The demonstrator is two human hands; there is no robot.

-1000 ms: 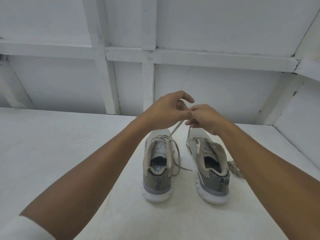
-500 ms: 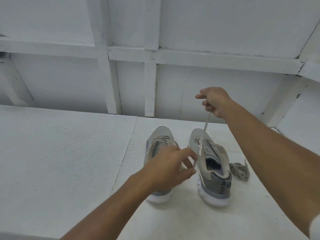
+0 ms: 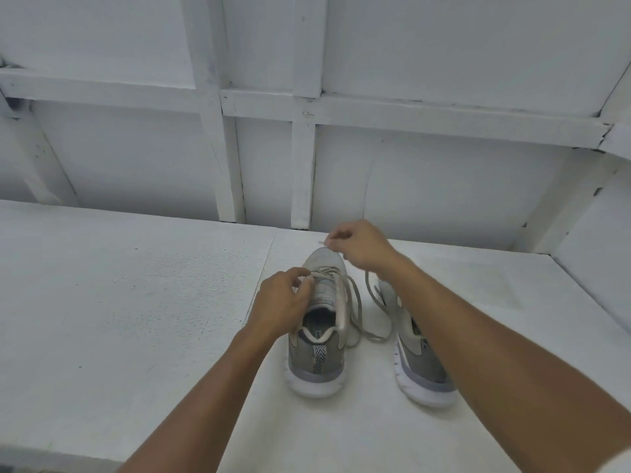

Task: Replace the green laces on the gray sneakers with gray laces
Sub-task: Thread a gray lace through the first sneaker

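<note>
Since both forearms reach in from the near edge, the right one covers most of the right sneaker (image 3: pixel 421 377); only its heel and white sole show, and how it is laced cannot be told. Just beside it the left sneaker (image 3: pixel 319 339) stands upright on the white table (image 3: pixel 136 302), heel toward the person. The left hand (image 3: pixel 283 303) rests against that shoe's left flank, fingers curled, pinching the gray lace (image 3: pixel 360 319) by the upper eyelets. Slack lace lies in loose loops on the table between the two shoes. Farther out, the right hand (image 3: pixel 362 247) hovers above the toe with thumb and forefinger closed on the lace's tip and the other fingers tucked in. This looks like threading on the left sneaker, with the task well along. The thin tip could slip from that small pinch. A hard pull could drag the lace unevenly through the eyelets or slide the light shoe, since only the left hand steadies it. The slack loops could also knot or catch under the right sneaker as they are drawn up. No green lace shows; it may lie behind the right arm. Beyond the shoes the table runs to a white framed wall (image 3: pixel 444 186), which leaves little room past the toe.
</note>
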